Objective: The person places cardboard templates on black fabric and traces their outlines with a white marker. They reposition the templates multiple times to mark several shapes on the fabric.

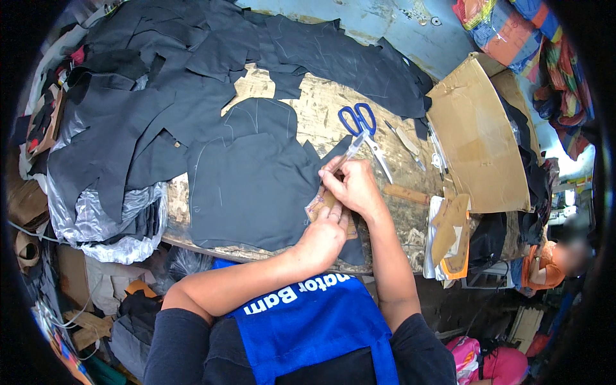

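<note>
My right hand pinches a clear-barrelled pen, its upper end slanting away toward the far right. Close below it, my left hand lies with fingers stretched over a small brown cardboard pattern, pressing it down. That pattern rests at the right edge of a stack of black cloth pieces, which carry pale chalk outlines. The pen's tip is hidden by my right hand. Just beyond, blue-handled scissors lie on the worn wooden table.
More black cloth covers the table's left and far sides. To the right stand a cardboard box and a pile of papers and patterns. A wooden strip and a knife-like tool lie nearby. Another person sits far right.
</note>
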A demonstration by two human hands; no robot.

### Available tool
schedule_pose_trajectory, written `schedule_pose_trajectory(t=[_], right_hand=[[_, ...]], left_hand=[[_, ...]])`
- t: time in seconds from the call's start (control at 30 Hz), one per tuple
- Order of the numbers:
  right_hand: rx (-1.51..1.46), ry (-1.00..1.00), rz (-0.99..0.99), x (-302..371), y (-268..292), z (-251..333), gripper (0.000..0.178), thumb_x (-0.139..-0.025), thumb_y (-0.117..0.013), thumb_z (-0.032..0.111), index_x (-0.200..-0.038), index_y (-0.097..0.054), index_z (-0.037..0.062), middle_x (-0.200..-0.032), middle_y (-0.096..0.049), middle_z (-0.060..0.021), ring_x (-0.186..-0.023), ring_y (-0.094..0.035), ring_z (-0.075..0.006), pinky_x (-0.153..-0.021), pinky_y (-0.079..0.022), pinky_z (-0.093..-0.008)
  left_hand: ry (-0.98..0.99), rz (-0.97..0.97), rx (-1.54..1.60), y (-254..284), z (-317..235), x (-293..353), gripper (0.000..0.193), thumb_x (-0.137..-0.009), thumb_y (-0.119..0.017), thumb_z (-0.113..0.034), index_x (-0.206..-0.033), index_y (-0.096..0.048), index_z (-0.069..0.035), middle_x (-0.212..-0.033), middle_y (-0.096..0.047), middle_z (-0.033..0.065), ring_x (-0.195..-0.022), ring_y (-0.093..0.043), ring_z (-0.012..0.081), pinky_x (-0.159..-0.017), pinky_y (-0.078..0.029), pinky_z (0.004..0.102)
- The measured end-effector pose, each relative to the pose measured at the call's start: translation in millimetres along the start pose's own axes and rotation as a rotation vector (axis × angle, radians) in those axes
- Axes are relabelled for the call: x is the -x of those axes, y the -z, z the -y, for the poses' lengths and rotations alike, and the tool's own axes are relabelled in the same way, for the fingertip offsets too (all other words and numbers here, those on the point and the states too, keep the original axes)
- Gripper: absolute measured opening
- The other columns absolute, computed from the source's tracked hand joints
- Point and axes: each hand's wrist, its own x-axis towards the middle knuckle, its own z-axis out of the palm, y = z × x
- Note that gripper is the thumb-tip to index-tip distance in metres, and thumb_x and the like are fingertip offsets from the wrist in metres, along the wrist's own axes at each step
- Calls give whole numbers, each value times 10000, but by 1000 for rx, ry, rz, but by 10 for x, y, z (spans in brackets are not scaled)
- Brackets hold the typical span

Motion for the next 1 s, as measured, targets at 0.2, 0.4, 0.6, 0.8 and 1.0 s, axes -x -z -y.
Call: schedule_pose_trajectory(t=[0.2, 0.4, 0.6, 0.8, 1.0], right_hand=[[-116, -90, -179, -140, -102, -82, 171, -794, -663, 116, -762, -657, -52, -594, -621, -165, -501, -601, -189, -506, -473, -312], [-86, -148, -400, -110, -174, -253, 174, -800, -672, 116, -766, -662, -54, -598, -638, -156, -536, -644, -189, -517, -491, -299], [-187, -244, -403, -29, -114, -338, 165, -864, -638, 93, -809, -639, -62, -641, -649, -87, -546, -640, -121, -490, -503, -241], [87, -149, -285, 466, 34, -193, 176, -863, -638, 100, -808, -632, -67, -641, -633, -136, -596, -646, -164, -553, -498, -276], [104, -202, -264, 1321, 167, -28, 171, -858, -647, 142, -800, -654, -19, -687, -647, -137, -618, -648, -185, -585, -505, -283]], left_hand=[[100, 17, 164, 21, 133, -143, 574, -704, -588, -10, -1212, -424, 198, -1278, -412, 371, -1097, -507, 446, -972, -420, 426], [157, -3, 223, 24, 157, -146, 626, -708, -692, -48, -1230, -430, 176, -1313, -410, 337, -1165, -490, 417, -994, -414, 392], [157, -32, 255, 64, 189, -146, 601, -689, -724, -62, -1200, -487, 149, -1328, -424, 301, -1169, -498, 395, -987, -427, 377], [192, -43, 371, 82, 230, -132, 594, -661, -748, -36, -1194, -525, 103, -1336, -443, 255, -894, -631, 308, -803, -526, 340], [229, -3, 390, 89, 250, -146, 618, -653, -762, -47, -1212, -531, 77, -1360, -439, 220, -889, -644, 257, -771, -535, 336]])
